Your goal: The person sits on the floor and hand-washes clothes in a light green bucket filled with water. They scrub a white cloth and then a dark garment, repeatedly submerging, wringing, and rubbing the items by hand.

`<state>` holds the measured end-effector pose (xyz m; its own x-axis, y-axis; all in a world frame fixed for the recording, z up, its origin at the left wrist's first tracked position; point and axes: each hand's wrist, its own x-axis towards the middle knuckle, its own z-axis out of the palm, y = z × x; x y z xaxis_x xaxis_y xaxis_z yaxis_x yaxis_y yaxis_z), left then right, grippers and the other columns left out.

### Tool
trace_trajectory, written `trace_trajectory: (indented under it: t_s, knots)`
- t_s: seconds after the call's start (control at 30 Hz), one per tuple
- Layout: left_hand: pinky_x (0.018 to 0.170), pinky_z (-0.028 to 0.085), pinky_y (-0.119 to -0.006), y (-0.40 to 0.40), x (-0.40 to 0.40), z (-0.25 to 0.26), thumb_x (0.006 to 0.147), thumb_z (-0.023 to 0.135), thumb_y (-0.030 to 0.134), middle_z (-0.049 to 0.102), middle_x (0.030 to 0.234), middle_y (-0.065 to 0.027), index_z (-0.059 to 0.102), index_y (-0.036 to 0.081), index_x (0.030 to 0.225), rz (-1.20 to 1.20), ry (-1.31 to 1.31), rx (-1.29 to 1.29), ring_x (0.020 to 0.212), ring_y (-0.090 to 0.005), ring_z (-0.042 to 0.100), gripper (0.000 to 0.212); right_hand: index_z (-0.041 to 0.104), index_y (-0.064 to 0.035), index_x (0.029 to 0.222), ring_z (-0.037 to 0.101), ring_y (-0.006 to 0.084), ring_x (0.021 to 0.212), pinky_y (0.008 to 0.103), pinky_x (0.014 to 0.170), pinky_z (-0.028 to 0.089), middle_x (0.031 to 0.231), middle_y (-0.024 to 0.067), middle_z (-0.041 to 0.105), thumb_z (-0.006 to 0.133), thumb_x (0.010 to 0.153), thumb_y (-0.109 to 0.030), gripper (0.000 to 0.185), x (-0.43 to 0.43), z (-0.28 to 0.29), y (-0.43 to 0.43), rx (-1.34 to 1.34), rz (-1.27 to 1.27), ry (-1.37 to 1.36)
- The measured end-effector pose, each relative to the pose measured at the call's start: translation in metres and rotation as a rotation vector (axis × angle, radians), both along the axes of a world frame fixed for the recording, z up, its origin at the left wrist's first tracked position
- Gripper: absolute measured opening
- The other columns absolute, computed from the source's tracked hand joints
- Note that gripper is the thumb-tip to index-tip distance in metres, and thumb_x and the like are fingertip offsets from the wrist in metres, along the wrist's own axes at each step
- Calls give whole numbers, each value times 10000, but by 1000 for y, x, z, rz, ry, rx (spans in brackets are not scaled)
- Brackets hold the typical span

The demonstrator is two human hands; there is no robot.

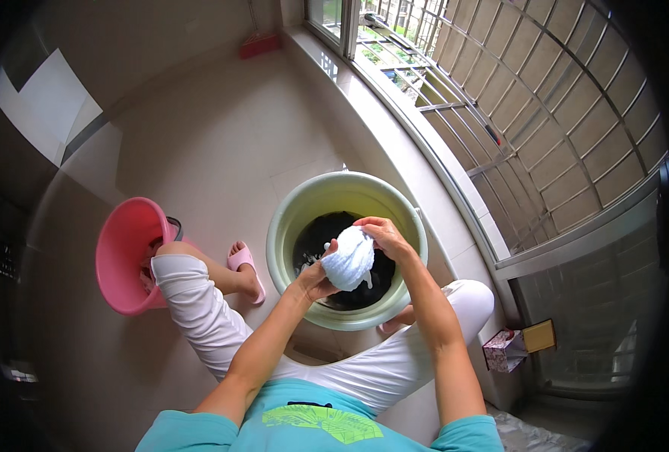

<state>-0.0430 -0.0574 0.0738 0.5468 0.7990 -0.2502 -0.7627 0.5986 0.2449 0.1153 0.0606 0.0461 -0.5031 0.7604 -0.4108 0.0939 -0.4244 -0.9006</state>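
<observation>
Both hands hold a bunched, pale blue cloth (pixel 348 259) above a large light-green plastic tub (pixel 282 220). My left hand (pixel 315 279) cups it from the left and below, thumb up along its side. At the upper right, my right hand (pixel 384 234) pinches the cloth's edge between thumb and fingers. Down in the tub lies dark water or dark fabric (pixel 329 229); which of the two, I cannot tell. Part of the tub's contents is hidden behind the cloth and my hands.
A pink bucket (pixel 121 254) with a dark handle and some cloth inside stands left of my knee. Along the right runs a low window ledge (pixel 402 141) below barred windows. A patterned box (pixel 504 350) sits at the lower right. A red broom (pixel 260 45) leans at the far wall.
</observation>
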Motion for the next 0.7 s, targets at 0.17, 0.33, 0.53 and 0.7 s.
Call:
trace_trajectory:
  t_s: [0.17,0.33,0.53,0.7]
  knots:
    - [875,435,-432,-3,3,8,817,511,420,504,1168,-91,384,105,1247,120,-134,24,1036,-228,518,548,473,-104,1189,494,203,1046,418,851,399,1138,66,530,319,824,-612,644,0,-26,-13,-361,-48,342]
    - [895,390,-462,-11,34,37,807,517,381,521,1108,-111,414,107,1224,220,-455,-115,1039,-275,497,509,426,-92,1217,503,250,1058,415,880,420,1156,117,513,297,818,-621,675,-13,-24,-30,-462,-73,801]
    - [754,470,-417,-20,34,-5,788,579,361,552,982,-116,473,59,1116,65,-471,-336,914,-258,543,458,529,-61,1040,596,181,792,327,696,505,894,89,603,520,816,-446,446,-15,6,-20,-478,-22,645]
    - [653,488,-338,-15,19,-24,774,609,388,584,865,-64,462,74,1119,-28,408,-107,739,-185,583,489,559,-83,796,539,130,614,278,561,466,732,34,563,642,749,-292,230,-25,26,-24,-269,-1,114]
